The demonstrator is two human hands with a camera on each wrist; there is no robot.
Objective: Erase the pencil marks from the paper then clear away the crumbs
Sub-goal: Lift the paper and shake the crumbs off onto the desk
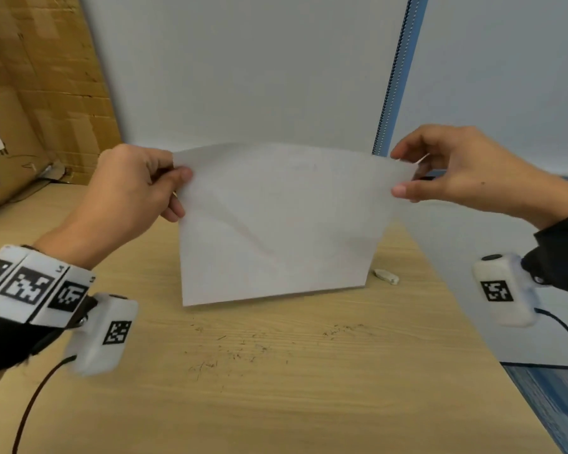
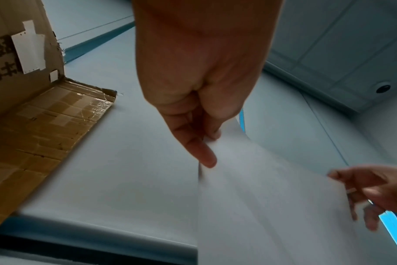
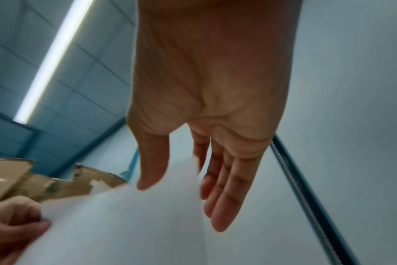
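Note:
A white sheet of paper [image 1: 276, 224] hangs upright above the wooden table [image 1: 276, 404], its lower edge just over the tabletop. My left hand [image 1: 138, 188] pinches its top left corner between thumb and fingers; the left wrist view shows that hand [image 2: 206, 143] on the paper [image 2: 272, 206]. My right hand [image 1: 440, 172] pinches the top right corner, thumb in front and fingers behind, as the right wrist view shows for the hand [image 3: 188, 179] and paper [image 3: 125, 224]. Dark eraser crumbs [image 1: 243, 352] lie scattered on the table below the sheet. A white eraser [image 1: 386, 276] lies by the sheet's lower right corner.
A cardboard box [image 1: 30, 93] stands at the left back of the table. Light blue partition walls [image 1: 259, 67] close the back and right. The table's right edge [image 1: 492, 355] drops to a blue floor. A black cable [image 1: 30, 411] trails from the left wrist.

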